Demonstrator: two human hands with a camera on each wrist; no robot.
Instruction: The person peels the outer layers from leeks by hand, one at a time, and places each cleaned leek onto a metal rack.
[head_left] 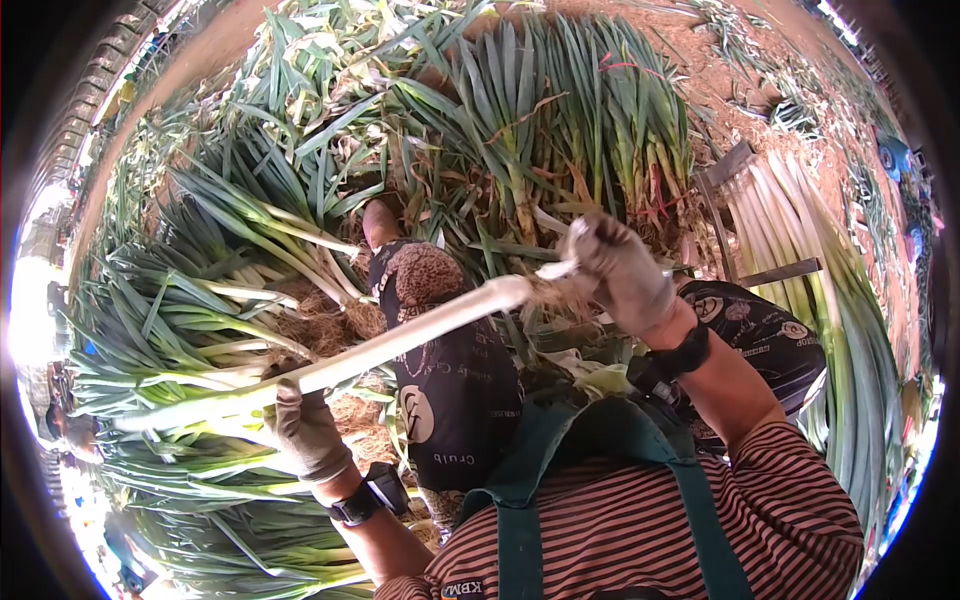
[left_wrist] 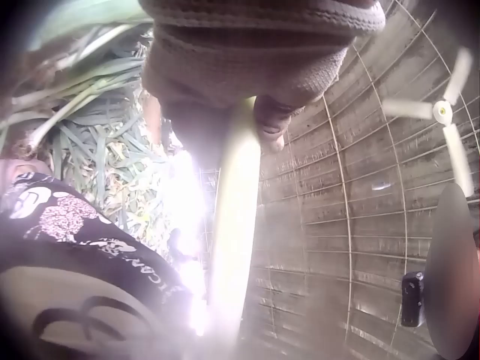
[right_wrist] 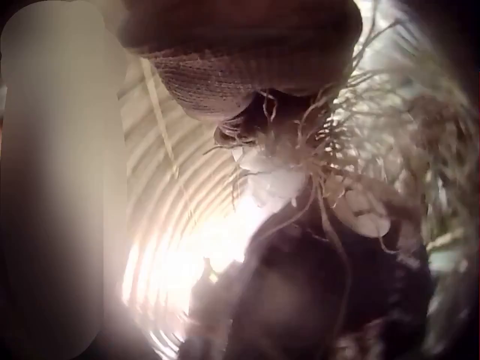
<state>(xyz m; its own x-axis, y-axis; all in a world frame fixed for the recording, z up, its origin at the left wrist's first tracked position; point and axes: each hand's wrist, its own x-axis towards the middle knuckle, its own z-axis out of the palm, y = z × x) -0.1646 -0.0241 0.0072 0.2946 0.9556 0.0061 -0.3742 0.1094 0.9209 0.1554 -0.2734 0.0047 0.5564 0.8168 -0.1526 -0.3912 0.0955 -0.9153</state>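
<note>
A long leek [head_left: 420, 332] slants across the front of the body, its white root end up to the right and its green part low to the left. My gloved left hand [head_left: 308, 438] grips its shaft from below; in the left wrist view the pale stalk [left_wrist: 238, 217] runs out past the thumb. At the root end, my gloved right hand [head_left: 625, 280] has its fingers curled on the stringy roots. The right wrist view shows these thin roots [right_wrist: 319, 169] hanging below the glove [right_wrist: 225, 82], beside a white piece of the base.
Untrimmed leeks [head_left: 190, 350] lie heaped on the left, roots inward. Upright green bundles [head_left: 600, 120] stand ahead. Pale-stemmed leeks [head_left: 790, 230] rest on the right in a frame with flat bars [head_left: 780, 272]. Leaf scraps [head_left: 330, 60] cover the ground around the legs.
</note>
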